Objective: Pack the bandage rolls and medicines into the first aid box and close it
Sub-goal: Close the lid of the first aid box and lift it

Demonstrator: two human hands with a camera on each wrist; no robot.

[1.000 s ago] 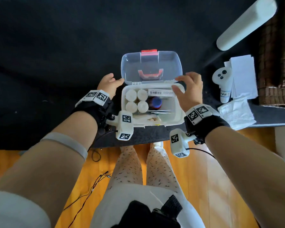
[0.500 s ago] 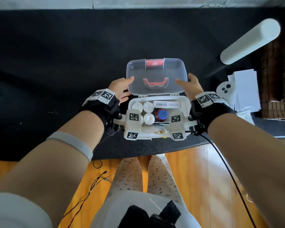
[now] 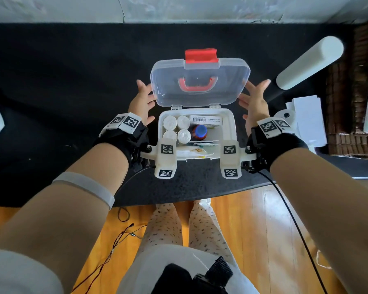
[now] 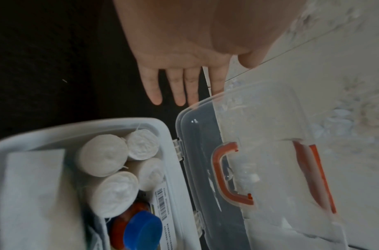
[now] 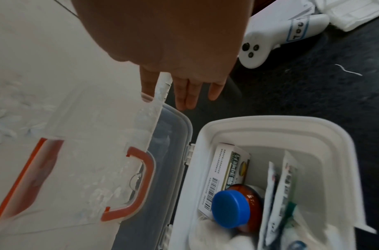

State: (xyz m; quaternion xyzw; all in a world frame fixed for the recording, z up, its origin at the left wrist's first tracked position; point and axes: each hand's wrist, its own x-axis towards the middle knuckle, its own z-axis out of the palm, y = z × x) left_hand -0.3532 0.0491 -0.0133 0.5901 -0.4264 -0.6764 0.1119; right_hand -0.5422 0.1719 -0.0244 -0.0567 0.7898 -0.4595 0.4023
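The white first aid box [image 3: 229, 124] stands open on the black table, its clear lid [image 3: 200, 79] with red latch [image 3: 201, 55] and red handle [image 3: 195, 84] raised behind it. Inside stand several white bandage rolls [image 3: 176, 128] [image 4: 111, 162], a brown bottle with a blue cap [image 3: 200, 130] [image 5: 231, 208], a medicine carton [image 3: 206, 119] [image 5: 225, 174] and flat sachets [image 5: 280, 194]. My left hand [image 3: 143, 98] [image 4: 180, 81] is at the lid's left edge and my right hand [image 3: 254, 96] [image 5: 190, 88] at its right edge, both with straight fingers holding nothing.
A white cylinder [image 3: 310, 64] lies at the back right. A white controller [image 3: 285, 115] [image 5: 270, 38], white papers [image 3: 308, 119] and a brown basket [image 3: 348, 102] crowd the right side. The table's front edge [image 3: 179, 200] is close; a wooden floor lies below.
Both hands moved forward from the box rim to the sides of the lid and straightened their fingers. The lid now shows more of its face.
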